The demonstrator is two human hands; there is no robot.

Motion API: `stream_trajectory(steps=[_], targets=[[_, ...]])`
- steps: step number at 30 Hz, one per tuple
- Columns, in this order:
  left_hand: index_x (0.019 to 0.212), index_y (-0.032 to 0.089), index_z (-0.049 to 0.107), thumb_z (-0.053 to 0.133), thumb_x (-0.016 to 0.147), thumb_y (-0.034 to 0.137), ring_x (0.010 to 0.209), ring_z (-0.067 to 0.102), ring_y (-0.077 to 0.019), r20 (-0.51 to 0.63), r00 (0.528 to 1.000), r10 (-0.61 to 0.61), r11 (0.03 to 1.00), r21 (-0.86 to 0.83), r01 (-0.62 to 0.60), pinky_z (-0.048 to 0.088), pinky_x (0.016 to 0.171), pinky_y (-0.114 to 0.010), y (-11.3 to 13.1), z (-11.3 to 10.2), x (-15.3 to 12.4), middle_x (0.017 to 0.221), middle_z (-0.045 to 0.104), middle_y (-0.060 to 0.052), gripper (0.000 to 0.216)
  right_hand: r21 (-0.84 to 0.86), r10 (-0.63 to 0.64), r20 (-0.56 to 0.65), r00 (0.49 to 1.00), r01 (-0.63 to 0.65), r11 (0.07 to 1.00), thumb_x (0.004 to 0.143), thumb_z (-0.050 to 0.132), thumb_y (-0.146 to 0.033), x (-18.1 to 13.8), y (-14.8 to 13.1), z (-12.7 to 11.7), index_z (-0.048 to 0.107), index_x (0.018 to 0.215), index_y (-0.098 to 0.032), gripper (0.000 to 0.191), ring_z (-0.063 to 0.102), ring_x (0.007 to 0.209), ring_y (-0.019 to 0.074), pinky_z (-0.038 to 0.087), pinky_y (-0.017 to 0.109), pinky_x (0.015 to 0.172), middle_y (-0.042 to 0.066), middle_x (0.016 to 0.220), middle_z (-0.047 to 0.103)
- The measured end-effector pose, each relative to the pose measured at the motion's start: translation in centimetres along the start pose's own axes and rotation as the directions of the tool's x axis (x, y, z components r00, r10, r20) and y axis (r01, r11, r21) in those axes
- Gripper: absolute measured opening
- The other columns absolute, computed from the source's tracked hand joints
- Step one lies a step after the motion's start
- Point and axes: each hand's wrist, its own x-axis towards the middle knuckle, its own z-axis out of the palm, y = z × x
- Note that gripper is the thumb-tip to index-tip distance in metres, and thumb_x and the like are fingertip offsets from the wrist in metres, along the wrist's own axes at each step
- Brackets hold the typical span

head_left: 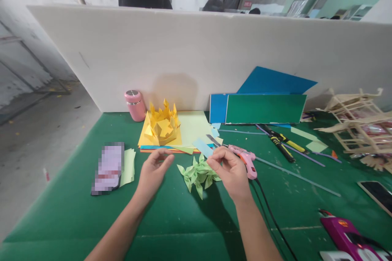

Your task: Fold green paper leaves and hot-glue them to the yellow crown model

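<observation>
My left hand (154,171) hovers over the green table (76,216), fingers loosely curled toward the thumb, nothing visible in it. My right hand (230,171) is just right of a light green folded paper flower (198,173); its fingers are pinched together near a light blue paper strip (202,147), and what they hold is too small to name. A pink glue gun (246,160) lies right behind the right hand. A yellow folded paper crown shape (161,125) sits on a stack of coloured sheets (192,130) behind both hands.
A pink cup (135,105) stands by the white partition (196,49), with a person behind it. Blue and green boards (265,108) lean at the back. Yellow-black cutters (280,142), thin sticks, wooden frames (358,124), a phone (377,195) and a magenta tool (349,236) lie right.
</observation>
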Motion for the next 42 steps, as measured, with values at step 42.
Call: stream_trajectory(steps=[42], targets=[[0.080,0.016,0.061,0.049,0.088,0.009,0.060,0.061,-0.0105,0.139,0.947,-0.289,0.738,-0.599,0.313,0.052,0.056,-0.020,1.8,1.9,9.2,0.071,0.064,-0.004,0.016,0.092,0.303,0.167,0.938,-0.321,0.943,0.085,0.054,-0.048,-4.6,0.8,-0.5,0.052,0.065,-0.020,0.035,0.038,0.055,0.0123,0.033,0.024,0.052,-0.003,0.059,0.041]])
